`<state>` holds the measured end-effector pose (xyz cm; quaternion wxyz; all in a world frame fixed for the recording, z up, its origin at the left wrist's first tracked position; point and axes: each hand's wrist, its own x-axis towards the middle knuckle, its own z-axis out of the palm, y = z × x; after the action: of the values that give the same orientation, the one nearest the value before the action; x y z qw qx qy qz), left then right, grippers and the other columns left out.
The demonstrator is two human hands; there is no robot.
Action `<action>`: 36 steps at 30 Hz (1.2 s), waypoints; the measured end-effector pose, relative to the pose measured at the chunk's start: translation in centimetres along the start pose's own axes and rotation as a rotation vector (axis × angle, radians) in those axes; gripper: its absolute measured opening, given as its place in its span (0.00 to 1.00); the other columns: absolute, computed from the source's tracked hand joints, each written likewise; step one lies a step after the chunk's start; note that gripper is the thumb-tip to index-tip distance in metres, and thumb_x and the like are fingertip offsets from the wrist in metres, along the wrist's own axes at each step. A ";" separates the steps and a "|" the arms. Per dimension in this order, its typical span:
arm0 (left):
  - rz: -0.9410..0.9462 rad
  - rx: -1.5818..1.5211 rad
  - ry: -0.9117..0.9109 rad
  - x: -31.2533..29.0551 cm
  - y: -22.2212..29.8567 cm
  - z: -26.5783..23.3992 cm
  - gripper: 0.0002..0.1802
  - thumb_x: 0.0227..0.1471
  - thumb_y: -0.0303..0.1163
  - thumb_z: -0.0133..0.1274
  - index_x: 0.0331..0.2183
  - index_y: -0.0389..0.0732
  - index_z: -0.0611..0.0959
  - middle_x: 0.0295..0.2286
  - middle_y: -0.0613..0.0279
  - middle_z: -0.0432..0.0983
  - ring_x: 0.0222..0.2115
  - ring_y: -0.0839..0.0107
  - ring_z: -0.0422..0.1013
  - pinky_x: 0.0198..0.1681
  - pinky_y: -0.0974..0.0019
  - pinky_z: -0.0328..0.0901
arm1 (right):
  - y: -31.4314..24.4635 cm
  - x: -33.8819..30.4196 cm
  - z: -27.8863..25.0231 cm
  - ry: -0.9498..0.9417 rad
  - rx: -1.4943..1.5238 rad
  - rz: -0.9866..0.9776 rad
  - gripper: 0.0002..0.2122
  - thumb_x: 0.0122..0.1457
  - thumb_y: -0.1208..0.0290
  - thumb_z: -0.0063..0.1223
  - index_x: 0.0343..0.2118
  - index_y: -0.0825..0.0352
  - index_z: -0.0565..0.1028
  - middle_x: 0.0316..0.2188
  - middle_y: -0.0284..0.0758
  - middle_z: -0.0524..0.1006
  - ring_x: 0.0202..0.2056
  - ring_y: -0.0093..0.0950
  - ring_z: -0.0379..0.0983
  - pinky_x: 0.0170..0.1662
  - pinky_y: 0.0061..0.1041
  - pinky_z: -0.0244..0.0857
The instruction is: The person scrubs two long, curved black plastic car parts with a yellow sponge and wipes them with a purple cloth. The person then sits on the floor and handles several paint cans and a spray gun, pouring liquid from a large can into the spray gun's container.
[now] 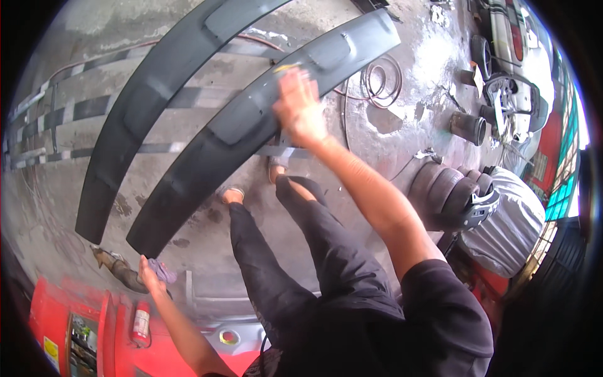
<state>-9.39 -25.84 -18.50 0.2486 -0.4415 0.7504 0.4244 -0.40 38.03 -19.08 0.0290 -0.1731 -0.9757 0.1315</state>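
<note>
Two long, curved dark grey panels, like car bumper trims, lie across a rack of bars in front of me. On the nearer panel [235, 119], my right hand [300, 107] is stretched out toward its far right part, blurred by motion. A small yellow piece [287, 68] shows at its fingertips, mostly hidden under them; its kind is unclear. My left hand [151, 275] is closed on a crumpled purple-grey cloth [163, 271], right by the near left end of that panel. The farther panel [151, 91] lies beyond, with neither hand on it.
The rack's bars [81, 110] carry dark and light stripes. A coiled hose [382, 81] lies on the concrete floor. To the right are stacked tyres [440, 191], a grey cover [505, 220] and a black bucket [468, 128]. A fire extinguisher [141, 323] stands at lower left.
</note>
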 end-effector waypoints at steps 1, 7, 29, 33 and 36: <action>-0.009 -0.022 0.012 0.0 -0.1 0.3 0.25 0.64 0.49 0.55 0.54 0.40 0.77 0.33 0.58 0.74 0.22 0.64 0.72 0.22 0.61 0.71 | -2.1 0.1 0.2 -0.051 0.117 -0.108 0.32 0.65 0.60 0.54 0.68 0.70 0.61 0.71 0.52 0.56 0.72 0.54 0.49 0.71 0.56 0.43; 0.006 -0.049 0.030 -0.4 -0.1 0.5 0.25 0.65 0.46 0.54 0.55 0.39 0.76 0.37 0.60 0.73 0.30 0.66 0.73 0.26 0.62 0.72 | 4.6 -2.0 -2.2 -0.014 -0.067 0.119 0.33 0.66 0.62 0.53 0.69 0.73 0.58 0.72 0.52 0.54 0.73 0.51 0.47 0.72 0.53 0.41; -0.037 -0.090 0.003 4.5 -3.6 -2.6 0.21 0.65 0.48 0.55 0.49 0.42 0.76 0.35 0.64 0.70 0.32 0.68 0.71 0.31 0.60 0.72 | 19.4 4.6 -4.4 -0.084 -0.095 -0.038 0.28 0.73 0.57 0.42 0.69 0.71 0.59 0.72 0.50 0.54 0.73 0.48 0.46 0.72 0.54 0.42; -0.028 -0.072 -0.011 4.4 -3.2 -0.5 0.20 0.66 0.48 0.54 0.48 0.42 0.76 0.34 0.65 0.70 0.31 0.68 0.71 0.32 0.59 0.72 | 27.5 8.6 -7.0 0.096 -0.180 0.333 0.28 0.73 0.56 0.39 0.69 0.70 0.59 0.73 0.49 0.53 0.73 0.48 0.47 0.72 0.55 0.42; 0.003 -0.072 0.024 3.4 -3.2 -1.0 0.19 0.67 0.50 0.52 0.42 0.43 0.76 0.30 0.63 0.71 0.28 0.66 0.71 0.30 0.60 0.71 | 23.5 8.2 -4.6 0.011 -0.123 0.105 0.28 0.72 0.56 0.42 0.69 0.69 0.60 0.72 0.49 0.55 0.72 0.49 0.49 0.71 0.55 0.45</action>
<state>-8.26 -29.02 -21.81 0.2230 -0.4538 0.7384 0.4462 0.15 63.25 -20.79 0.0169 -0.2262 -0.9713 0.0717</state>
